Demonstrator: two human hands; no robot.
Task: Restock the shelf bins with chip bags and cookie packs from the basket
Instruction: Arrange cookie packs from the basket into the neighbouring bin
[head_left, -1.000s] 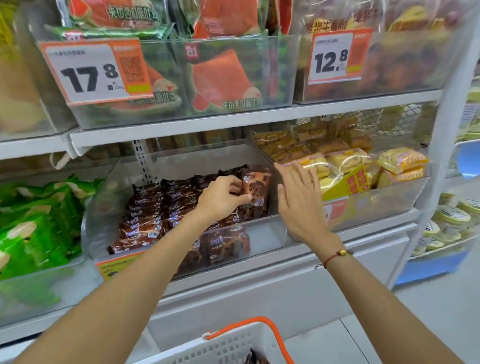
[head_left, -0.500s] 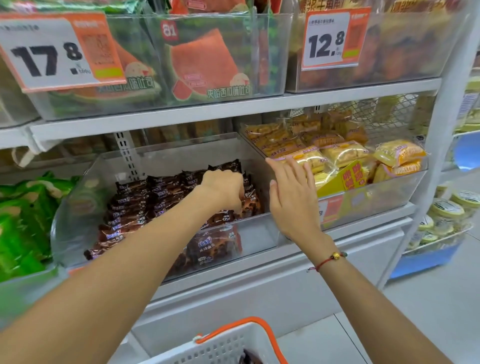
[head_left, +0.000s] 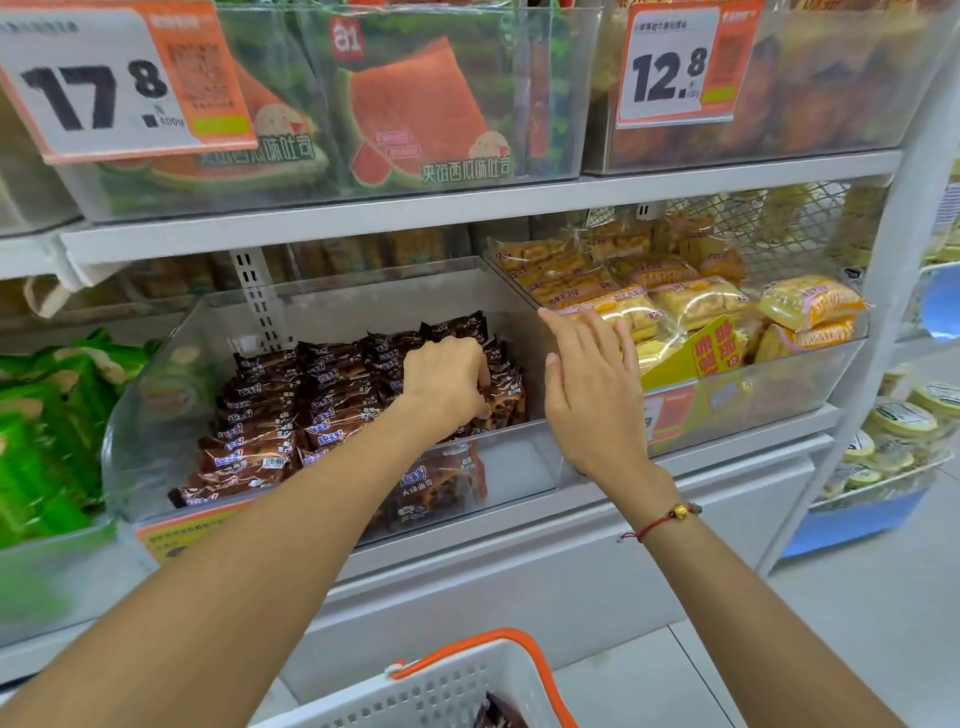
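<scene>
Left hand (head_left: 447, 382) curls onto brown cookie packs (head_left: 270, 421) in the middle bin (head_left: 519, 467); right hand (head_left: 592, 395), fingers straight, touches its wall. One basket (head_left: 441, 691) sits below.

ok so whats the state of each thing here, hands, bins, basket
left hand: curled on a brown pack in the middle bin
right hand: open, fingers straight, at the bin's right wall
middle bin: part full, right side bare
yellow-pack bin: well filled
basket: something dark inside
</scene>
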